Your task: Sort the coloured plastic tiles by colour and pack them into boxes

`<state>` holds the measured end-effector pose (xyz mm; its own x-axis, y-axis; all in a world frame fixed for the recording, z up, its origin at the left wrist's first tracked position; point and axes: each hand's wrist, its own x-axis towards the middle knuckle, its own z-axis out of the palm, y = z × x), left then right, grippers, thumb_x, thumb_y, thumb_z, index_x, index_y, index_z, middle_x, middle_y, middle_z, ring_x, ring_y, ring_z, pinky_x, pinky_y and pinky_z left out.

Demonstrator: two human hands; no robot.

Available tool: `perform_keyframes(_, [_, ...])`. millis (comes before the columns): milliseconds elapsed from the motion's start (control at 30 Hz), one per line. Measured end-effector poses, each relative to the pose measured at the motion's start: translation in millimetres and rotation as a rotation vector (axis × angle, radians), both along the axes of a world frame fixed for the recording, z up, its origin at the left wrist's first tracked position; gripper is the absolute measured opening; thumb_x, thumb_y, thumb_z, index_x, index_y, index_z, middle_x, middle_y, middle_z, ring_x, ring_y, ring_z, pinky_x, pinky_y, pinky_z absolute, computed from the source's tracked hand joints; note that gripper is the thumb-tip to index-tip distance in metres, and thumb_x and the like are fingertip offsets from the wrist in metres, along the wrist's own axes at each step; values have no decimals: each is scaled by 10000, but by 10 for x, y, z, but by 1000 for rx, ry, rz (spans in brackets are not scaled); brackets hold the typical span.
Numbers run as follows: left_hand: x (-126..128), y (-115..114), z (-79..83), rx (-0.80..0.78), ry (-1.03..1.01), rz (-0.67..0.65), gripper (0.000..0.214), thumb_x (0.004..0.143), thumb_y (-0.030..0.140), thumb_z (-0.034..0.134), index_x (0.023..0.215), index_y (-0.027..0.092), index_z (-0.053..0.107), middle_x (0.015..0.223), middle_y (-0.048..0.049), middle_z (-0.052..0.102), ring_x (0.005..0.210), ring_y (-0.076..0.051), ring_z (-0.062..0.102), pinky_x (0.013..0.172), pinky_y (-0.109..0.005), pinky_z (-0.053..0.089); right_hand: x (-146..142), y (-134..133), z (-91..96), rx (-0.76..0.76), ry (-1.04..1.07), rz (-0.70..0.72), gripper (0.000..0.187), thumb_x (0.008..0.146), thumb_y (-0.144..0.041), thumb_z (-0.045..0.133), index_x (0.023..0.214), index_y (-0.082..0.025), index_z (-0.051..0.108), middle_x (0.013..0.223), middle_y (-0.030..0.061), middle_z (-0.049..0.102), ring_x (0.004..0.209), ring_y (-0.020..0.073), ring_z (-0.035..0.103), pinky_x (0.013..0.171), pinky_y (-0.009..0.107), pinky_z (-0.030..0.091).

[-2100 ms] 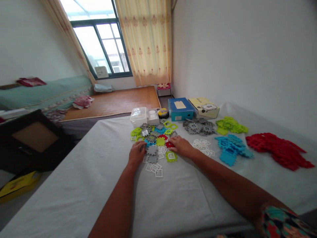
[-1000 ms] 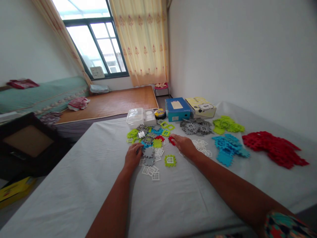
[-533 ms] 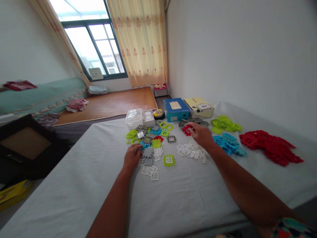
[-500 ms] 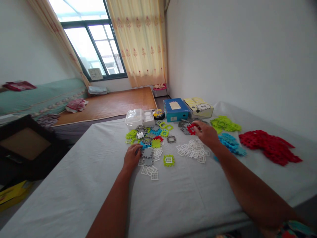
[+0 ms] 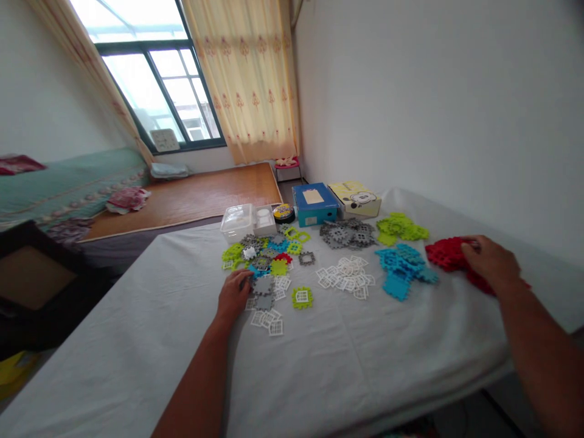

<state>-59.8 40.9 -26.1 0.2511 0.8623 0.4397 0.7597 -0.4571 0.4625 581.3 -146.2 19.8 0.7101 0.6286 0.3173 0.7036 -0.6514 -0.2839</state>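
My left hand [image 5: 234, 293], loosely curled with the fingers a little apart, rests on the cloth at the left edge of two grey toothed building tiles [image 5: 263, 293]. Beyond it lies a mixed heap of grey, blue, green and red tiles, including a flat green tile [image 5: 278, 267]. My right hand [image 5: 493, 263] is on the pile of red building tiles [image 5: 444, 252], fingers closed around a red tile there; the fingertips are partly hidden. A green tile with a white window piece [image 5: 302, 297] in it lies between my hands.
White window pieces [image 5: 349, 275] are heaped mid-table. Sorted piles of grey tiles [image 5: 347, 233], green tiles [image 5: 399, 227] and blue tiles [image 5: 401, 267] lie right of them. A blue box [image 5: 314, 207], a yellow box [image 5: 356, 199] and a clear plastic container [image 5: 238, 222] stand behind.
My right hand has moved right from the grey pile to the red pile, carrying a red tile. My left hand stays beside the grey tiles. The view has shifted slightly right.
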Motion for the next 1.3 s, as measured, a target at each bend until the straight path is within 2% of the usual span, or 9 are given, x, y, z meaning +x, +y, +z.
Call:
perform_keyframes(367, [-19, -1, 26, -7, 22, -11, 308, 825, 258, 465, 1017, 229, 704, 1139, -73, 667, 1085, -243, 603, 996, -421, 470, -87, 23, -18, 15, 2, 27, 433, 905, -401, 417, 1222, -176, 609, 1076, 198, 679, 915, 294, 625, 700, 376, 383])
perform_keyframes(567, [-21, 8, 19, -7, 32, -9, 314, 827, 257, 458, 1021, 224, 703, 1136, -71, 666, 1085, -236, 602, 1000, -410, 466, -92, 3, 45, -27, 12, -88, 452, 907, -437, 413, 1250, -209, 600, 1095, 202, 662, 895, 293, 618, 661, 383, 368])
perform_keyframes(733, [-1, 2, 4, 1, 21, -9, 311, 828, 246, 455, 1007, 216, 707, 1111, -73, 672, 1069, -234, 605, 993, -407, 468, -107, 9, 96, 46, -158, -166, 405, 903, -374, 433, 1215, -204, 627, 1193, 218, 608, 1050, 356, 540, 671, 422, 390])
perform_keyframes(800, [9, -3, -5, 7, 9, -2, 307, 833, 240, 456, 1005, 211, 709, 1108, -79, 670, 1070, -238, 603, 993, -412, 467, -249, 111, 166, 97, -239, -111, 396, 905, -349, 437, 1213, -186, 626, 1226, 226, 588, 1108, 369, 495, 718, 456, 404])
perform_keyframes(900, [19, -10, -18, 7, -1, -5, 307, 840, 228, 456, 1015, 210, 707, 1121, -84, 665, 1078, -240, 597, 991, -416, 466, -769, 401, 300, 136, -280, 216, 373, 903, -307, 452, 1200, -153, 618, 1204, 191, 615, 1089, 320, 520, 841, 446, 422])
perform_keyframes(1033, [28, -19, -28, 6, -3, -9, 299, 833, 203, 471, 1018, 228, 705, 1127, -67, 666, 1075, -231, 596, 993, -409, 465, -1942, 843, 366, 142, -223, 855, 310, 888, -242, 488, 1154, -162, 627, 1160, 119, 657, 1077, 250, 553, 968, 392, 408])
perform_keyframes(1100, [32, -27, -26, 0, -5, -8, 301, 830, 193, 474, 1019, 225, 706, 1132, -68, 663, 1070, -229, 596, 991, -405, 466, -2552, 1014, 321, 78, -189, 1070, 303, 899, -237, 486, 1163, -193, 627, 1180, 96, 653, 1086, 243, 550, 956, 390, 420])
perform_keyframes(1200, [38, -44, -12, -8, -12, -6, 305, 828, 179, 472, 1017, 219, 708, 1132, -71, 661, 1067, -227, 595, 988, -402, 468, -3262, 1240, 198, -46, -146, 1246, 331, 900, -215, 486, 1207, -196, 609, 1207, 92, 643, 1113, 243, 528, 947, 382, 426])
perform_keyframes(1300, [42, -63, 4, -6, -18, -11, 296, 833, 180, 474, 1010, 220, 709, 1115, -68, 665, 1068, -224, 593, 991, -399, 465, -3646, 1501, 64, -103, -99, 1283, 449, 865, -178, 507, 1313, -184, 535, 1300, 99, 592, 1162, 248, 493, 952, 380, 420])
